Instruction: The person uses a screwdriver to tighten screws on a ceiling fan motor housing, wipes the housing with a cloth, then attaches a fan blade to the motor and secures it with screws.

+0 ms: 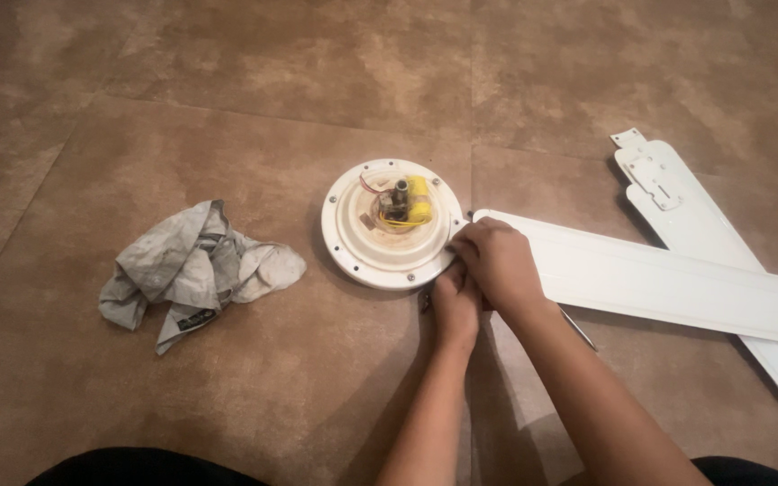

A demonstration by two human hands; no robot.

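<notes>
While both hands, left (455, 301) and right (497, 263), close together at the motor's (391, 223) rim, one blade (659, 281) meets it there, whether fastened I cannot tell; another blade (677, 193) lies loose on the floor (227, 90), a rag (193, 267) nearby.

Warm, dim indoor light fell from above and behind, casting soft shadows of the forearms onto the tiled floor (227, 108) at lower centre. The white fan blades (659, 279) at right glared slightly. Corners darkened; edges bowed with wide-angle distortion, mildly soft.
</notes>
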